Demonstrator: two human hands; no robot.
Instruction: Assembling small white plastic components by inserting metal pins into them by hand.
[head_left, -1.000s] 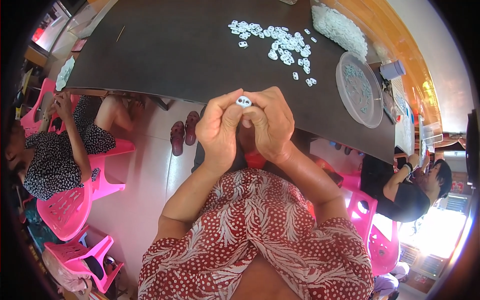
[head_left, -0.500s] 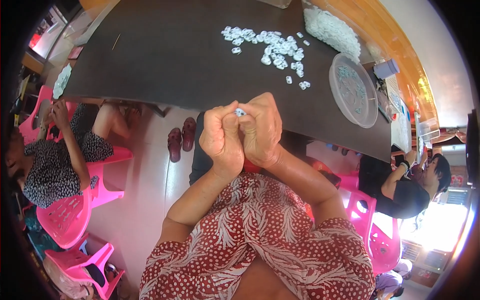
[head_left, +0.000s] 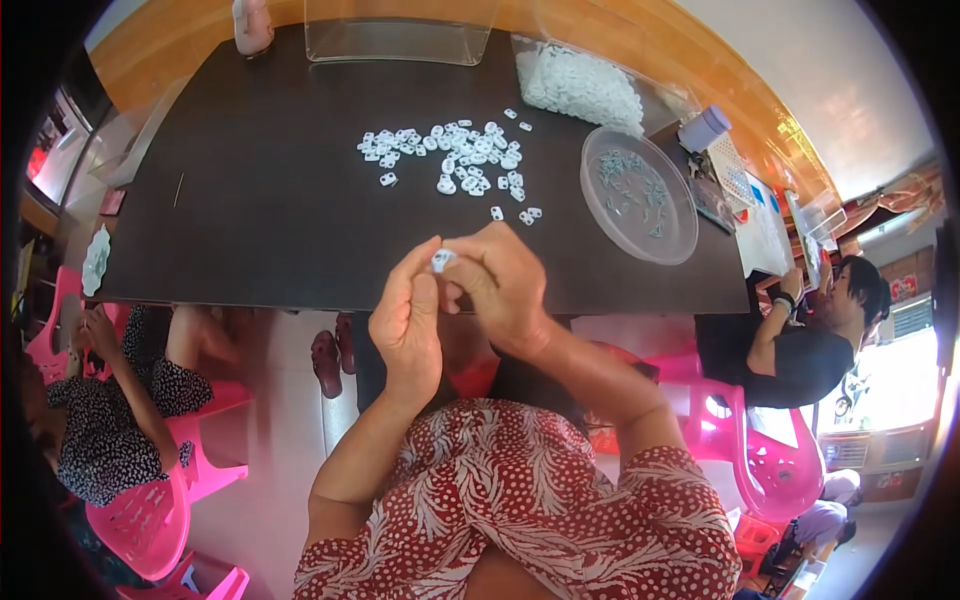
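Observation:
A small white plastic piece with dark holes [head_left: 442, 260] is pinched between the fingertips of my left hand [head_left: 408, 325], just over the table's near edge. My right hand [head_left: 505, 290] is curled against the same piece from the other side, its thumb and forefinger at it. Whatever else the right fingers may hold is hidden. Beyond my hands, a loose pile of similar white pieces [head_left: 470, 150] lies on the dark table [head_left: 270, 220]. To the right of the pile sits a round clear tray [head_left: 685, 235] with small grey-green parts [head_left: 625, 175] scattered in it.
A clear bag of white pieces [head_left: 580, 88] lies at the back right, near a purple-lidded container [head_left: 704, 130]. An empty clear bin [head_left: 395, 42] and a pink bottle [head_left: 253, 28] stand along the back. People sit on pink chairs [head_left: 140, 525] at left and right.
My hands have drawn slightly apart at the wrists, with the white piece still between the fingertips. The view has tilted up and shows more of the table's back.

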